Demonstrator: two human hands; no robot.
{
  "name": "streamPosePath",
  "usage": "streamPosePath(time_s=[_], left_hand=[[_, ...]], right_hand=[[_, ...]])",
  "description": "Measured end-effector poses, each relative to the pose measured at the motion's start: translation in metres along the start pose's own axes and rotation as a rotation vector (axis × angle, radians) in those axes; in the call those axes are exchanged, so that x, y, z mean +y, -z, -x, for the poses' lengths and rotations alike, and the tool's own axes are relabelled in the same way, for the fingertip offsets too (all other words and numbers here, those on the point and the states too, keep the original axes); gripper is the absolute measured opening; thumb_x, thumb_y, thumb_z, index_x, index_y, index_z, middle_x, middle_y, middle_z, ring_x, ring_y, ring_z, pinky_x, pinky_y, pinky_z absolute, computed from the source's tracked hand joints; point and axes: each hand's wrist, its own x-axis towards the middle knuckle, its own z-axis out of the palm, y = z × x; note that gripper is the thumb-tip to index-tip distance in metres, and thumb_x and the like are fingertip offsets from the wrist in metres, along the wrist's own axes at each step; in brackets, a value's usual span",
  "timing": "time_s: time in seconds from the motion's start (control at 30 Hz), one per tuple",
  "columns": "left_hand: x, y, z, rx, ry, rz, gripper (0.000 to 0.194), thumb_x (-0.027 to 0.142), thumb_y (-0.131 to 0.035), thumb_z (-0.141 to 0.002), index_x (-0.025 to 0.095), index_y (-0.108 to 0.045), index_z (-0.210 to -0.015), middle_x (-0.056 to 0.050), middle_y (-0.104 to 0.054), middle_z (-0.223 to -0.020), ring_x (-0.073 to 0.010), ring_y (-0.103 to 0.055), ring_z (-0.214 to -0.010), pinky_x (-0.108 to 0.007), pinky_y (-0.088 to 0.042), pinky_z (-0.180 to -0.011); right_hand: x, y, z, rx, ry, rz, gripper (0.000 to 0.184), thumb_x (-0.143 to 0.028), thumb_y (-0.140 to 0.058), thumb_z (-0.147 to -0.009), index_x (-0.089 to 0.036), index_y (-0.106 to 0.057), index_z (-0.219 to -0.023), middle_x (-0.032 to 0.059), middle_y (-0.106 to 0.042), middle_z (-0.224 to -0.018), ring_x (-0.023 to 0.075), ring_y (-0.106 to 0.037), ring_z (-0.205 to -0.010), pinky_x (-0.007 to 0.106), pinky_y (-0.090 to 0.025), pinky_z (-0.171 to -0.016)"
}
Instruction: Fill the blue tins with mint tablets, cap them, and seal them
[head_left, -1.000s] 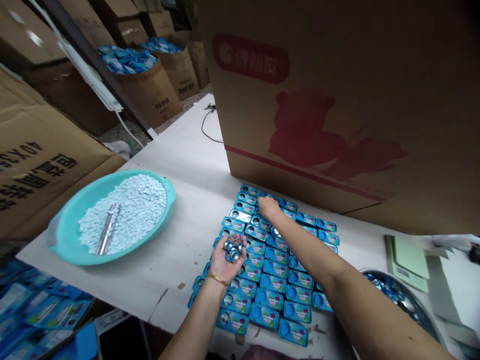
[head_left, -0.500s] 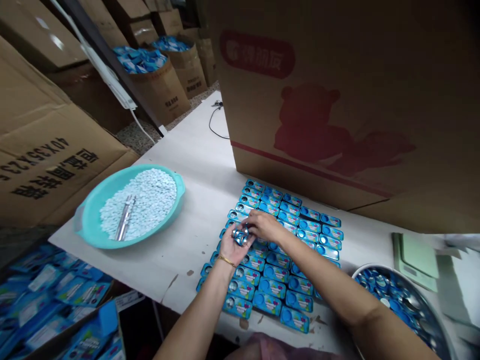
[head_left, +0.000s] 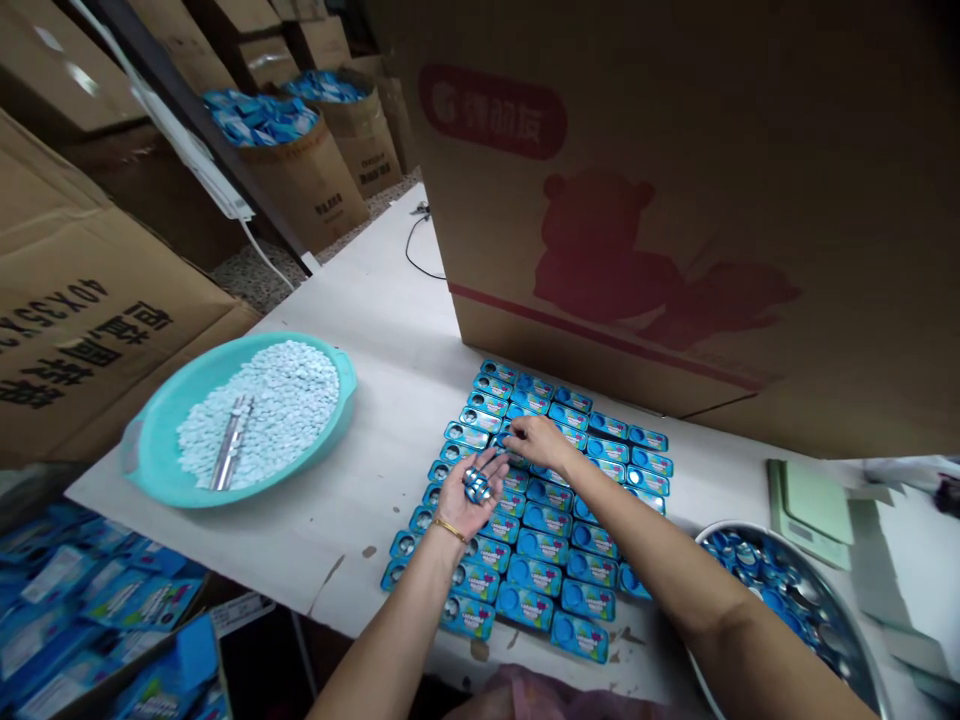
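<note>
Palm up, my left hand holds several small round shiny metal lids with blue on them. My right hand is just beyond it, over the rows of tins, with thumb and fingers pinched together at a tin in the second column. Whatever is between those fingertips is too small to make out. Under and around both hands lie blue printed rectangular tins in close rows. Many at the left show a round opening; others have a blue round piece at that end. My right forearm covers part of the rows.
A teal basin of pale blue tablets, with a metal tube on them, stands left. At right are a metal bowl of lids and a green scale. A large cardboard box borders the far side.
My right hand has moved from the lids in my left palm to the tins just beyond. My left hand has opened out flatter under the lids. The view has shifted slightly.
</note>
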Motion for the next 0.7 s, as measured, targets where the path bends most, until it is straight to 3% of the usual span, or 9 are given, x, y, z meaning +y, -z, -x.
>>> streamPosePath(time_s=[0.1,0.2,0.37,0.57,0.63,0.7], left_hand=[[-0.001,-0.002,0.000,0.050,-0.009,-0.107,0.019,0.024,-0.053,-0.069,0.013,-0.055,-0.085,-0.005,-0.062,-0.068,-0.0096,-0.055,-0.052,-0.016,-0.037,-0.037],[-0.001,-0.005,0.001,0.104,-0.104,-0.227,0.014,0.025,-0.058,-0.066,0.014,-0.055,-0.074,-0.001,-0.057,-0.057,-0.0069,-0.049,-0.042,-0.015,-0.032,-0.033],[0.019,0.000,0.012,0.164,-0.256,-0.356,0.018,0.027,-0.062,-0.061,0.015,-0.054,-0.072,0.002,-0.054,-0.054,-0.0052,-0.045,-0.039,-0.014,-0.030,-0.031],[0.074,0.012,0.039,0.278,-0.406,-0.400,0.022,0.027,-0.063,-0.058,0.014,-0.053,-0.071,0.001,-0.056,-0.058,-0.0047,-0.044,-0.041,-0.015,-0.029,-0.033],[0.102,0.017,0.048,0.399,-0.543,-0.462,0.021,0.029,-0.061,-0.059,0.014,-0.053,-0.072,0.001,-0.055,-0.058,-0.0049,-0.043,-0.041,-0.016,-0.029,-0.034],[0.138,0.024,0.057,0.601,-0.777,-0.641,0.023,0.033,-0.058,-0.062,0.014,-0.055,-0.075,0.000,-0.055,-0.057,-0.0063,-0.043,-0.042,-0.018,-0.031,-0.038]], right_hand=[[-0.003,-0.001,-0.001,0.012,0.003,-0.027,0.021,-0.032,-0.047,-0.076,-0.017,-0.058,-0.068,-0.0006,-0.055,-0.062,0.0092,-0.045,-0.058,0.020,-0.026,-0.052],[-0.008,-0.010,-0.002,-0.011,0.008,-0.125,0.021,-0.031,-0.048,-0.074,-0.015,-0.057,-0.063,-0.0017,-0.052,-0.057,0.0077,-0.042,-0.054,0.019,-0.025,-0.049],[-0.022,-0.027,-0.011,-0.059,0.037,-0.516,0.025,-0.037,-0.050,-0.073,-0.014,-0.056,-0.064,-0.0038,-0.048,-0.051,0.0065,-0.041,-0.048,0.018,-0.028,-0.046],[-0.062,-0.042,-0.028,-0.079,0.035,-0.934,0.027,-0.040,-0.052,-0.070,-0.015,-0.056,-0.079,-0.0035,-0.050,-0.057,0.0065,-0.044,-0.044,0.018,-0.033,-0.042],[-0.071,-0.047,-0.027,-0.087,0.039,-0.963,0.026,-0.039,-0.053,-0.070,-0.015,-0.055,-0.080,-0.0033,-0.049,-0.057,0.0071,-0.045,-0.043,0.019,-0.034,-0.042],[-0.073,-0.050,-0.019,-0.081,0.046,-0.949,0.023,-0.037,-0.051,-0.070,-0.016,-0.056,-0.077,-0.0030,-0.049,-0.056,0.0076,-0.045,-0.045,0.019,-0.035,-0.043]])
